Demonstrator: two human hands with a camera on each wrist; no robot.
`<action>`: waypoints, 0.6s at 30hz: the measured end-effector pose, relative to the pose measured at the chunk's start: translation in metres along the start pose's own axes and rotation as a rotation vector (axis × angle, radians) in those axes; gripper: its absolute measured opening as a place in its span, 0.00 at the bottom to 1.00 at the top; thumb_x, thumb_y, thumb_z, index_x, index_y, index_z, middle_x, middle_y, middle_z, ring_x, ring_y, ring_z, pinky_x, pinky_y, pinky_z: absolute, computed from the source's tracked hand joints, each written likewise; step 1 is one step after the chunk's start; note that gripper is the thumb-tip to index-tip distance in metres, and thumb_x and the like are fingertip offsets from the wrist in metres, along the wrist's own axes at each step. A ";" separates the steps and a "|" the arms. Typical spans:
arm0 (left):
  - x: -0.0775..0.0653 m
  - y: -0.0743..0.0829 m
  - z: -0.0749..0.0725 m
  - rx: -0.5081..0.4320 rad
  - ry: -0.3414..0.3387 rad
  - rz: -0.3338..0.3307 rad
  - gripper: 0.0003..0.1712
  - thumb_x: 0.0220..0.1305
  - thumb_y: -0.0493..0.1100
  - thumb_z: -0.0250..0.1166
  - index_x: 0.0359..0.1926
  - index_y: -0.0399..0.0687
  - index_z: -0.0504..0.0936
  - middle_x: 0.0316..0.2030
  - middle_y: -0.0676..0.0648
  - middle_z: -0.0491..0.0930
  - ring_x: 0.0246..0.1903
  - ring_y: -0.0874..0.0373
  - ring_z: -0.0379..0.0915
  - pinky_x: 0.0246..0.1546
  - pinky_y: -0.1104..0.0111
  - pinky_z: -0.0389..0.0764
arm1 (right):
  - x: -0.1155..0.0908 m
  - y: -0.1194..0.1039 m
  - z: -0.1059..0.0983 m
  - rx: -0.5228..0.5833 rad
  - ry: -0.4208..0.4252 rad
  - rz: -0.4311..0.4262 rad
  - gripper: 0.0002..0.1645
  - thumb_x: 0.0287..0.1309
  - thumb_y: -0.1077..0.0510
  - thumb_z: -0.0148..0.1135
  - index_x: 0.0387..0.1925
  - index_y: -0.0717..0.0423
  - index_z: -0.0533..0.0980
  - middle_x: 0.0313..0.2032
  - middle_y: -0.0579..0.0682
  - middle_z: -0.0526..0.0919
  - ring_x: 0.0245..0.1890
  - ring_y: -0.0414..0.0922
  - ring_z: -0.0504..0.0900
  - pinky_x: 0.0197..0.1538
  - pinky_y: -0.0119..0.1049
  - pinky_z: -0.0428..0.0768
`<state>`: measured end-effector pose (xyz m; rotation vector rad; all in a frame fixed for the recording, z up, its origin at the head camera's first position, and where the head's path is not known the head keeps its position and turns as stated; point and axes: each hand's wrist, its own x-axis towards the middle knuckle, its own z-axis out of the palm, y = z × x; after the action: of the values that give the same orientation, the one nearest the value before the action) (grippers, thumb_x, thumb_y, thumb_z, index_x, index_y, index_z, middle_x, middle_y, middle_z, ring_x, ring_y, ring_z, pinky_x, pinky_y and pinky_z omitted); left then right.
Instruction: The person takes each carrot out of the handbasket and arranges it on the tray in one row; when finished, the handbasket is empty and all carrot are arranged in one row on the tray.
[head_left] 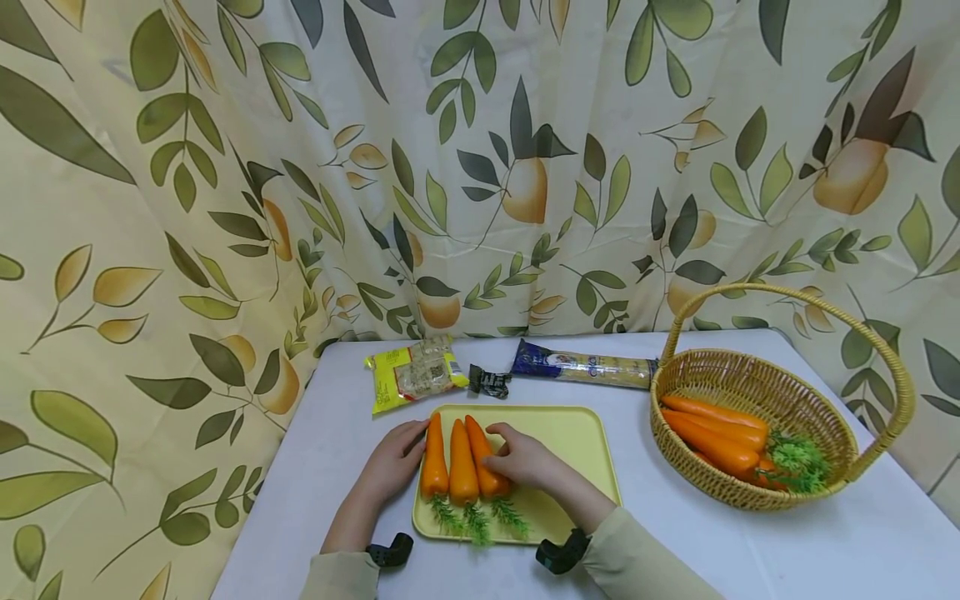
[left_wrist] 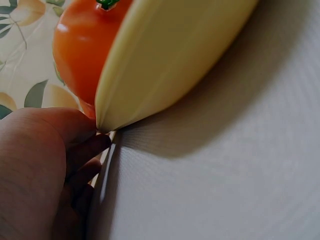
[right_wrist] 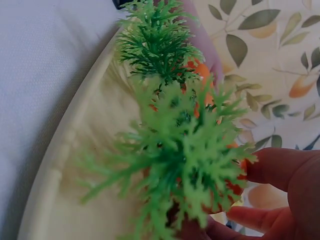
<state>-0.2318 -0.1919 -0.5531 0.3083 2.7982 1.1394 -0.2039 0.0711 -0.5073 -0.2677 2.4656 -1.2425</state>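
Three orange carrots with green tops lie side by side on a pale yellow tray (head_left: 573,458). My left hand (head_left: 392,458) rests along the outer side of the left carrot (head_left: 435,462), at the tray's left rim. In the left wrist view its thumb and fingers (left_wrist: 82,145) lie by the rim, below that carrot's rounded end. My right hand (head_left: 525,458) holds the right carrot (head_left: 480,450) from its right side, its thumb on the body and its bent index finger near the tip. Between them lies the middle carrot (head_left: 462,471). Green tops (right_wrist: 175,145) hide much of the right hand's contact.
A wicker basket (head_left: 750,496) with a tall handle holds several more carrots (head_left: 712,442) at the right. Behind the tray lie a yellow food packet (head_left: 390,379), a small black packet (head_left: 490,382) and a long blue-ended noodle packet (head_left: 592,368). A leaf-patterned curtain (head_left: 480,250) hangs behind the table.
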 end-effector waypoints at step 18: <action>0.001 -0.002 0.001 0.012 -0.004 0.002 0.26 0.74 0.52 0.54 0.71 0.59 0.70 0.68 0.49 0.70 0.71 0.48 0.62 0.72 0.46 0.63 | -0.002 -0.003 -0.001 -0.082 0.000 -0.006 0.28 0.63 0.49 0.64 0.61 0.54 0.73 0.38 0.52 0.85 0.35 0.44 0.80 0.36 0.38 0.79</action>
<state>-0.2333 -0.1928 -0.5553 0.3139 2.8027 1.1220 -0.2025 0.0702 -0.5040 -0.2962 2.5211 -1.1459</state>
